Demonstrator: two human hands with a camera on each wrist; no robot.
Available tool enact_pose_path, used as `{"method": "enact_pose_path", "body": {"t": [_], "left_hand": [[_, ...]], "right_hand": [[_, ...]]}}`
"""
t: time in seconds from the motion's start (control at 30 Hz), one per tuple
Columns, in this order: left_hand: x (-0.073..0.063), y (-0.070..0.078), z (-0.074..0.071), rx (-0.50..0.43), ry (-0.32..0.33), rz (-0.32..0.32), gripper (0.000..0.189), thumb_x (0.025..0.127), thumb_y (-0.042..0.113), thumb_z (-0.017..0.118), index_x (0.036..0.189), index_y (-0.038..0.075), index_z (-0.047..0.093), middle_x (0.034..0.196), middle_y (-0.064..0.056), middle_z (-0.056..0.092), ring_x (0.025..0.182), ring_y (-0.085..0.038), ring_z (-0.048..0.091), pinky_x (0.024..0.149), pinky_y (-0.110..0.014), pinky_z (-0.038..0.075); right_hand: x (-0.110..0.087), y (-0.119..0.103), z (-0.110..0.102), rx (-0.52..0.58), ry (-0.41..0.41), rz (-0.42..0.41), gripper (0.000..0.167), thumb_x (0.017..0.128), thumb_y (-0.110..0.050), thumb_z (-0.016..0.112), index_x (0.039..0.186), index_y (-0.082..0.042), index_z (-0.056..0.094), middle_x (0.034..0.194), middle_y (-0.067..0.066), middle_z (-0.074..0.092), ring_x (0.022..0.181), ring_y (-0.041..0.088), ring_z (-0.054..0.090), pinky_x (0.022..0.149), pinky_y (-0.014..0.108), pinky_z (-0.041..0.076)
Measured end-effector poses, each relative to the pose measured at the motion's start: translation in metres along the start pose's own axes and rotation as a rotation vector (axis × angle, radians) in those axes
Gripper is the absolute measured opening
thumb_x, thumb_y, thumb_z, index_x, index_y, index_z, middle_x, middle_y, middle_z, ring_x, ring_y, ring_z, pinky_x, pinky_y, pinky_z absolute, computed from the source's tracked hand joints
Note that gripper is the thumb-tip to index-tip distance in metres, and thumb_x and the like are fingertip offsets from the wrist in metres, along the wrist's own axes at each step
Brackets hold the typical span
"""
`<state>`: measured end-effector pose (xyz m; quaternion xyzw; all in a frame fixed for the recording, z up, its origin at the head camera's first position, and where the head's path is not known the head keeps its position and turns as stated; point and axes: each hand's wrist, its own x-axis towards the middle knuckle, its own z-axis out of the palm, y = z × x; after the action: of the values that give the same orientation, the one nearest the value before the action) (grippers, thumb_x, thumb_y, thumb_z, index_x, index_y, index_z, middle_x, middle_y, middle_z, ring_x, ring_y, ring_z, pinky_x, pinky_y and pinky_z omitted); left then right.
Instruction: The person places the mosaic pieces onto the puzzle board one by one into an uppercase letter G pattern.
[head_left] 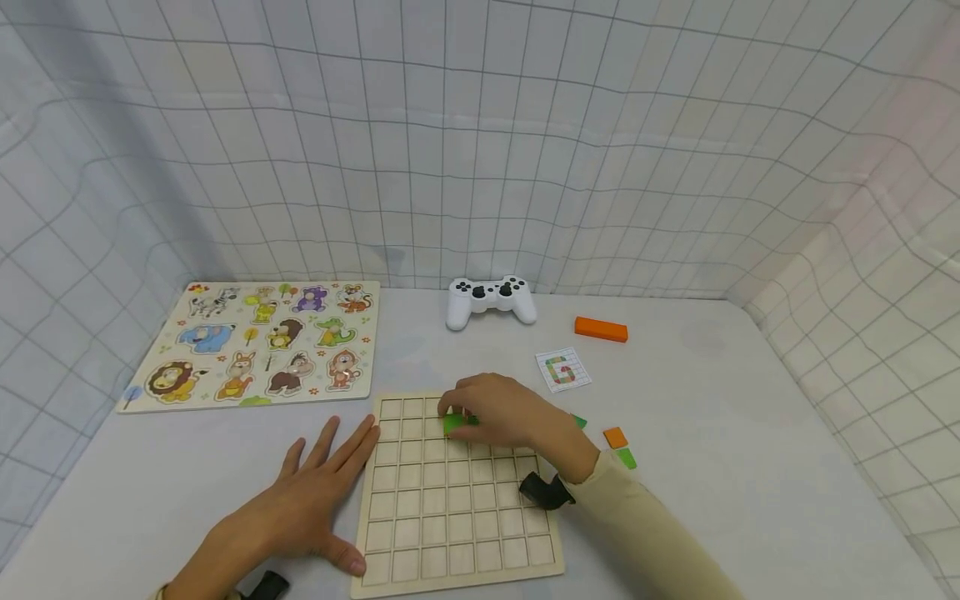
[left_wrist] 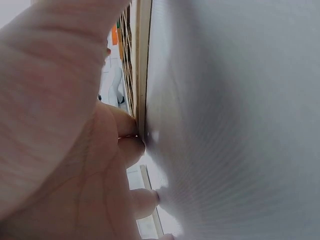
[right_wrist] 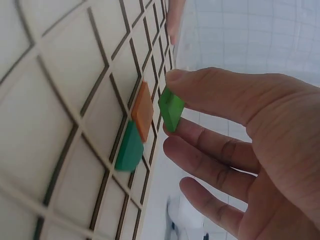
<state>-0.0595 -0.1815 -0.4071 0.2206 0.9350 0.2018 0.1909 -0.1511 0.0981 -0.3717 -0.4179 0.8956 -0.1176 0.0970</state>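
Here's the green tile [right_wrist: 171, 109], pinched between thumb and index finger of the right grip [head_left: 497, 408], the other fingers held clear below. It sits just over the far rows of the gridded board [head_left: 420, 529], near an orange tile [right_wrist: 143, 112] and a teal tile [right_wrist: 131, 147] lying in their cells; whether its edge touches the wood, I can't tell.

Over on the left, the left grip [head_left: 307, 504] holds nothing: fingers straight and spread, fingertips against the board's left edge, thumb down by the near corner.

Now, the handling! This tile looks light, stiff and tough enough, but its smooth faces may slip or twist if squeezed off-centre. The best hold is right here, on opposite edges, fingertips high so they stay out of the cell's raised ribs. The board looks thin and light too, liable to skid on the tabletop [head_left: 712, 400], so steady it by its rim.
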Motion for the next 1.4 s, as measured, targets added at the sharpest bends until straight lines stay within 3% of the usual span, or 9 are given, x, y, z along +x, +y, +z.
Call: {"method": "enact_pose_path", "body": {"t": [0.27,0.57,0.97,1.23,1.4], "left_hand": [[0.000,0.001,0.000,0.003,-0.005,-0.008,0.151,0.044,0.076,0.079,0.162,0.013,0.010,0.170,-0.011,0.004,0.150,-0.054,-0.006,0.108,-0.080,-0.001],[0.000,0.001,-0.001,0.000,-0.004,-0.006,0.151,0.044,0.076,0.080,0.162,0.013,0.010,0.170,-0.011,0.004,0.150,-0.054,-0.007,0.109,-0.080,-0.001],[-0.001,0.002,-0.002,-0.010,-0.013,-0.005,0.149,0.046,0.075,0.080,0.162,0.013,0.011,0.170,-0.010,0.003,0.150,-0.054,-0.007,0.108,-0.080,-0.001],[0.000,0.002,-0.001,-0.011,-0.013,-0.010,0.150,0.044,0.075,0.080,0.162,0.013,0.011,0.170,-0.011,0.004,0.150,-0.053,-0.007,0.109,-0.079,-0.002],[-0.001,0.002,-0.001,-0.009,-0.012,-0.008,0.150,0.044,0.075,0.080,0.162,0.013,0.011,0.170,-0.011,0.004,0.150,-0.053,-0.007,0.109,-0.079,-0.002]], "right_hand": [[0.018,-0.012,0.002,-0.077,-0.034,0.009,0.022,0.096,-0.031,0.069,0.115,-0.020,0.071,0.100,-0.007,0.070,0.091,0.008,0.061,0.087,0.027,0.051],[0.026,-0.015,0.009,-0.143,-0.054,0.023,0.022,0.096,-0.032,0.069,0.115,-0.022,0.071,0.104,-0.010,0.069,0.086,0.004,0.058,0.090,0.029,0.052],[0.026,-0.015,0.010,-0.168,-0.058,0.015,0.023,0.093,-0.032,0.073,0.114,-0.023,0.075,0.103,-0.009,0.067,0.085,0.004,0.056,0.081,0.023,0.051],[0.027,-0.021,0.008,-0.157,-0.069,0.048,0.027,0.090,-0.031,0.076,0.115,-0.022,0.074,0.109,-0.007,0.070,0.098,0.008,0.062,0.092,0.027,0.052],[0.029,-0.022,0.008,-0.143,-0.071,0.053,0.025,0.090,-0.031,0.076,0.112,-0.020,0.075,0.100,-0.008,0.068,0.087,0.005,0.059,0.086,0.025,0.052]]}}
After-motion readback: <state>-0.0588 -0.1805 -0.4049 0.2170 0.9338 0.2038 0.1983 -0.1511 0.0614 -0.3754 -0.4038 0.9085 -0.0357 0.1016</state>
